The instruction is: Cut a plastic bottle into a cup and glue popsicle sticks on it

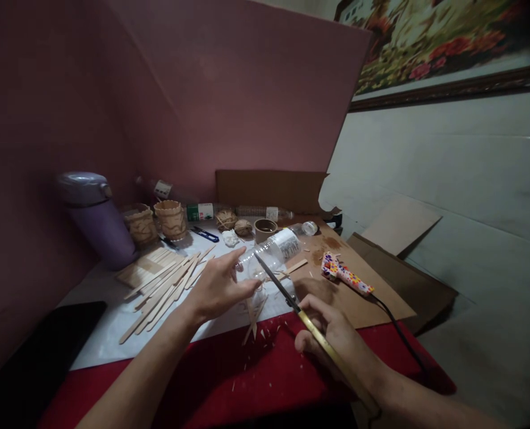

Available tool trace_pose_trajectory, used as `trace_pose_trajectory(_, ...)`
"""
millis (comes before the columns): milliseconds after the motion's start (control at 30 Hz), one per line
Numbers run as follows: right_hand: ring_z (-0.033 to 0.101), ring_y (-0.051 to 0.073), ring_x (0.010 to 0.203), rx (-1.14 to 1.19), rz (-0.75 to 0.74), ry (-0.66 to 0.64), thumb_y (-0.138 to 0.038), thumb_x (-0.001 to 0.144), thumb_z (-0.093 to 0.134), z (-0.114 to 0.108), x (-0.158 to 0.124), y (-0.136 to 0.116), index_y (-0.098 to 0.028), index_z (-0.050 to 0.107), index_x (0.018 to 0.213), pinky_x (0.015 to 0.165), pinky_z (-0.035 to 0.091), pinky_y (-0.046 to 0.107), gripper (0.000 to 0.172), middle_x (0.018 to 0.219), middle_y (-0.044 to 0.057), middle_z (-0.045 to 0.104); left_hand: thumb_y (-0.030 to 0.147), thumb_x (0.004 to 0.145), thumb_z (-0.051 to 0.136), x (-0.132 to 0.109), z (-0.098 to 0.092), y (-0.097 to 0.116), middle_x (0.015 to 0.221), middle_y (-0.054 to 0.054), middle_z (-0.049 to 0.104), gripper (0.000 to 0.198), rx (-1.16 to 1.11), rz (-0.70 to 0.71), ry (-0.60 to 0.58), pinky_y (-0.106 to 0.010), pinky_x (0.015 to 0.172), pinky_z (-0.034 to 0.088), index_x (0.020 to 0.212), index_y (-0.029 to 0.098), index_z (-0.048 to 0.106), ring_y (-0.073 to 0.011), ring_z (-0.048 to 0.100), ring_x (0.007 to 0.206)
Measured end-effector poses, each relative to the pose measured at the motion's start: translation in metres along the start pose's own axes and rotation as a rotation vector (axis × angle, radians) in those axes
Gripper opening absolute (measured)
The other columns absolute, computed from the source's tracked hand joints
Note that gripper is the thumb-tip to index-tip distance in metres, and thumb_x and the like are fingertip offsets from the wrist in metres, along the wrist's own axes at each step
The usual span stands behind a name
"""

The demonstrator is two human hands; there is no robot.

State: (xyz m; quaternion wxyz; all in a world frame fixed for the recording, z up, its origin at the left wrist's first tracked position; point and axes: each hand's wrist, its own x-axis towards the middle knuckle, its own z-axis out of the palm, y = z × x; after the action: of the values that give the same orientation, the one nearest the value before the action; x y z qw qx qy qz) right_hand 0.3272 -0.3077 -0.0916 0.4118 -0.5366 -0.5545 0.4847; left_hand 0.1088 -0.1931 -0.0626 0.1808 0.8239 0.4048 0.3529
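Note:
My left hand [218, 283] grips the near end of a clear plastic bottle [287, 241], thumb on one side and fingers on the other. The bottle lies tilted, its white label and capped neck pointing away to the right. In my right hand [336, 336] is a pair of scissors [314, 329] with long gold-coloured handles. Their dark blades reach to the bottle's near end, close to my left thumb; whether they bite into the plastic I cannot tell. Below the bottle, wooden sticks and small pale scraps [265, 333] lie on the white paper and red cloth.
Flat wooden sticks [167, 292] spread at left, near a purple flask [97, 220] and two decorated cups [170, 217]. Behind are blue-handled snips [205, 233], twine balls [226, 219] and a brown roll [265, 227]. A flower-patterned glue gun [345, 274] with a cord rests on cardboard [381, 304].

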Motion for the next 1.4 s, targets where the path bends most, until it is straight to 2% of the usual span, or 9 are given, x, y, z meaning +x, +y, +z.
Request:
trace_pose_trajectory(100, 0.031, 0.003, 0.035, 0.082, 0.042, -0.055, -0.075, 0.058, 0.077, 0.0, 0.0, 0.003, -0.023, 0.046, 0.09, 0.034, 0.02, 0.018, 0.068, 0.053, -0.01, 0.046, 0.039, 0.073, 0.072, -0.001, 0.0, -0.002, 0.092, -0.011, 0.072, 0.065, 0.048, 0.076, 0.055, -0.034, 0.069, 0.053, 0.128, 0.006, 0.06, -0.02, 0.065, 0.074)
trace_pose_trajectory(200, 0.029, 0.003, 0.033, 0.16, 0.065, -0.11, -0.078, 0.06, 0.073, -0.001, -0.001, 0.001, -0.024, 0.044, 0.093, 0.032, 0.02, 0.016, 0.07, 0.049, -0.014, 0.04, 0.037, 0.075, 0.073, -0.001, 0.0, -0.002, 0.101, -0.015, 0.072, 0.066, 0.121, 0.161, 0.104, -0.036, 0.074, 0.054, 0.131, 0.005, 0.057, -0.0232, 0.068, 0.084)
trace_pose_trajectory(333, 0.027, 0.003, 0.035, 0.138, 0.036, -0.112, -0.074, 0.064, 0.073, -0.002, -0.002, -0.005, -0.023, 0.044, 0.093, 0.033, 0.02, 0.015, 0.066, 0.048, -0.015, 0.037, 0.034, 0.075, 0.074, -0.001, -0.001, -0.001, 0.098, -0.016, 0.072, 0.066, 0.21, 0.219, 0.137, -0.036, 0.074, 0.055, 0.13, 0.002, 0.056, -0.0248, 0.069, 0.085)
trace_pose_trajectory(633, 0.031, 0.005, 0.041, 0.007, -0.025, -0.072, -0.076, 0.067, 0.07, 0.0, 0.002, -0.013, -0.021, 0.049, 0.095, 0.036, 0.024, 0.018, 0.065, 0.056, -0.01, 0.04, 0.034, 0.077, 0.071, -0.003, 0.003, 0.001, 0.097, -0.016, 0.071, 0.063, 0.261, 0.2, 0.069, -0.037, 0.07, 0.055, 0.129, 0.004, 0.055, -0.0246, 0.068, 0.078)
trace_pose_trajectory(800, 0.029, 0.004, 0.04, 0.022, -0.02, -0.051, -0.08, 0.066, 0.068, 0.004, 0.004, -0.011, -0.022, 0.047, 0.092, 0.036, 0.021, 0.018, 0.066, 0.056, -0.011, 0.036, 0.036, 0.077, 0.071, -0.003, 0.005, 0.001, 0.099, -0.016, 0.072, 0.063, 0.326, 0.186, 0.107, -0.04, 0.074, 0.056, 0.13, 0.005, 0.054, -0.0278, 0.069, 0.084)
trace_pose_trajectory(967, 0.024, 0.003, 0.038, 0.017, -0.03, -0.03, -0.08, 0.066, 0.068, 0.004, 0.003, -0.011, -0.023, 0.043, 0.086, 0.035, 0.018, 0.018, 0.065, 0.053, -0.013, 0.031, 0.039, 0.078, 0.069, -0.004, 0.009, 0.002, 0.1, -0.017, 0.072, 0.065, 0.396, 0.176, 0.122, -0.039, 0.071, 0.056, 0.131, 0.006, 0.051, -0.0273, 0.069, 0.079)
trace_pose_trajectory(1233, 0.026, 0.003, 0.037, 0.08, 0.014, -0.068, -0.079, 0.063, 0.071, 0.004, -0.001, -0.014, -0.024, 0.041, 0.084, 0.035, 0.019, 0.017, 0.066, 0.051, -0.012, 0.039, 0.04, 0.081, 0.068, -0.005, 0.012, -0.003, 0.098, -0.017, 0.072, 0.062, 0.455, 0.237, 0.157, -0.041, 0.072, 0.057, 0.13, 0.007, 0.051, -0.0303, 0.07, 0.084)
trace_pose_trajectory(1400, 0.029, 0.003, 0.039, 0.083, 0.032, -0.027, -0.078, 0.06, 0.074, 0.006, -0.005, -0.013, -0.024, 0.041, 0.082, 0.037, 0.019, 0.018, 0.067, 0.055, -0.009, 0.05, 0.04, 0.082, 0.068, -0.005, 0.01, 0.0, 0.102, -0.017, 0.071, 0.061, 0.409, 0.239, 0.155, -0.042, 0.075, 0.056, 0.131, 0.008, 0.052, -0.0301, 0.069, 0.089)
